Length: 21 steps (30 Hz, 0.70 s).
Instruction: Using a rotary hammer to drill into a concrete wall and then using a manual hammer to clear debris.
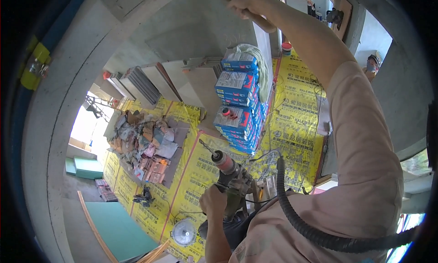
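Low in front of my body, my left hand (213,200) is wrapped around a rotary hammer drill (235,176). Its long drill bit (206,145) points up and to the left, touching nothing. At the upper edge, my right hand (246,5) grips the wooden handle of a hammer (262,22), with that arm stretched high. The dark end of the hammer is partly cut off by the picture's edge, near the grey plastered wall (191,26); I cannot tell whether it touches the wall.
Below stand stacked blue boxes (235,87) with a pale cloth (260,67) over them. Yellow film (292,121) covers the floor, with a debris heap (141,137), a fan (184,232) and green boards (119,226). A black ribbed hose (292,208) crosses my side. Another person (372,64) is at far right.
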Tool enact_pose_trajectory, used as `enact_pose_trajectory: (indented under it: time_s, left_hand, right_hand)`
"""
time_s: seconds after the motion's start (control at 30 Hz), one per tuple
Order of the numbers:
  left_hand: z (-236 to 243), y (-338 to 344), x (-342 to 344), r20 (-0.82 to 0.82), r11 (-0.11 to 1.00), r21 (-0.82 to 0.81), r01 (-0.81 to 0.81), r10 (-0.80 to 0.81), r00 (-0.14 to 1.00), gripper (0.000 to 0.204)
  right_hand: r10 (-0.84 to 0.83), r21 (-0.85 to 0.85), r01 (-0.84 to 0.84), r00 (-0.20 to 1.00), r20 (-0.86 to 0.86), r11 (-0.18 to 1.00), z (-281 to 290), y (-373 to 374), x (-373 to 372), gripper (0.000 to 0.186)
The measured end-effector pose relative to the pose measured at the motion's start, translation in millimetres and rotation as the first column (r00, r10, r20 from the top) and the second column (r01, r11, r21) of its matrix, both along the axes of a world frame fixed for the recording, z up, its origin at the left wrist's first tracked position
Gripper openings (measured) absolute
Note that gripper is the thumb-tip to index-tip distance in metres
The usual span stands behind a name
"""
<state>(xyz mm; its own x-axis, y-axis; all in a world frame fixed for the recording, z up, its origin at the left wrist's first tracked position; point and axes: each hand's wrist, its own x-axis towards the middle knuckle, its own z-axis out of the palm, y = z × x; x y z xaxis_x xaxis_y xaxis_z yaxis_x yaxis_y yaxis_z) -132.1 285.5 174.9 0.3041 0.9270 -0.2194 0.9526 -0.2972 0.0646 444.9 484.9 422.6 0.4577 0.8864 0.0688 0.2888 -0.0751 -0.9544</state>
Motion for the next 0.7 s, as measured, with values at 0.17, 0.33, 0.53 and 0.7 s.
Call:
enact_pose_trajectory:
  time_s: [0.17, 0.33, 0.53, 0.7]
  left_hand:
    - [2.9, -8.7, -3.8, 0.031, 1.000, 0.013, 0.011, -0.012, 0.999, 0.029]
    - [-6.5, -8.6, -15.9, 0.030, 1.000, 0.022, 0.014, -0.014, 0.999, 0.029]
    - [5.0, -11.2, 0.9, 0.036, 1.000, -0.001, 0.020, -0.020, 0.999, 0.028]
    - [3.0, -15.2, -4.3, 0.037, 1.000, 0.006, 0.022, -0.022, 0.999, 0.027]
  right_hand:
    - [-0.266, 0.094, 0.300, 0.926, -0.269, 0.949, 36.3, 6.5, 48.8, 0.020]
    - [-0.180, 0.131, 0.155, 0.961, 0.208, 0.979, 8.6, -7.4, -25.8, 0.021]
    - [-0.399, 0.034, 0.408, 0.905, -0.145, 0.912, 11.4, -20.0, 25.1, 0.021]
    - [-0.023, 0.371, 0.012, 0.999, 0.026, 0.929, 1.4, -50.2, 42.0, 0.018]
